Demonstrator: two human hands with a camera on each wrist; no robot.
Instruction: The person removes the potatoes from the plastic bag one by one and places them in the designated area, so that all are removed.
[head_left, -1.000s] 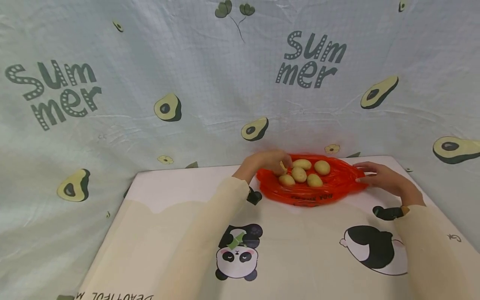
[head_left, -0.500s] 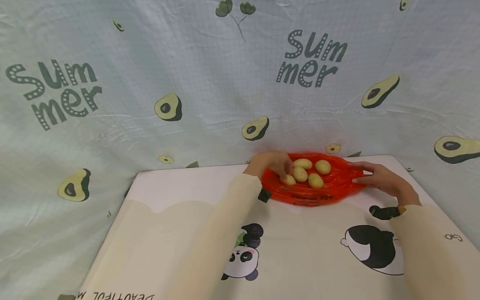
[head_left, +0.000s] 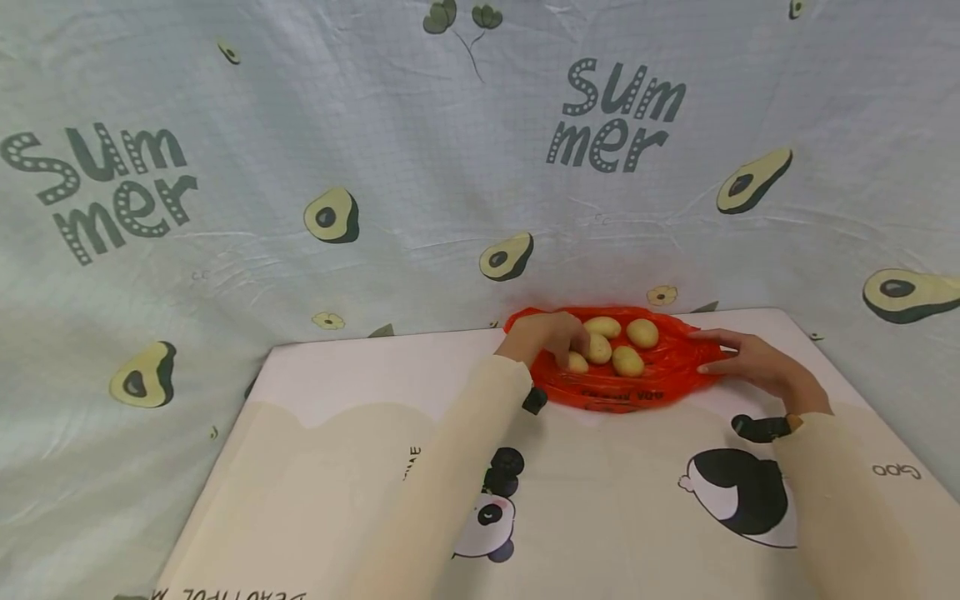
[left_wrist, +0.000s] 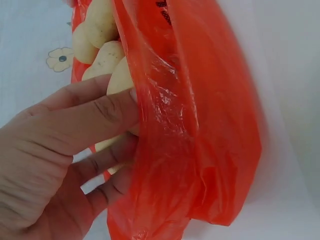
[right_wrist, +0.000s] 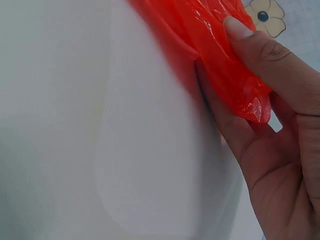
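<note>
In the head view, a red plastic bag (head_left: 675, 387) lies on the table (head_left: 600, 483), its mouth turned upward, with five potatoes (head_left: 598, 349) visible inside it. The left hand (head_left: 551, 336) reaches into the bag's left end, fingers bent down over the potato (head_left: 577, 363) nearest that end. The right hand (head_left: 753, 362) is at the bag's right end, thumb and fingers around the gathered plastic. Dark lettering marks the bag's front. Behind the bag hangs a pale cloth (head_left: 420, 167) printed with avocados and "Summer"; in front of the bag, a panda print (head_left: 489, 521) is partly covered by the left sleeve (head_left: 450, 467).

In the left wrist view, the left grip has a potato between thumb and curled fingers, just inside the bag's rim; the red film hides some fingertips. More potatoes crowd further along within the bag.

In the right wrist view, the right grip pinches the bag's crumpled end, thumb above and a finger beneath.
</note>
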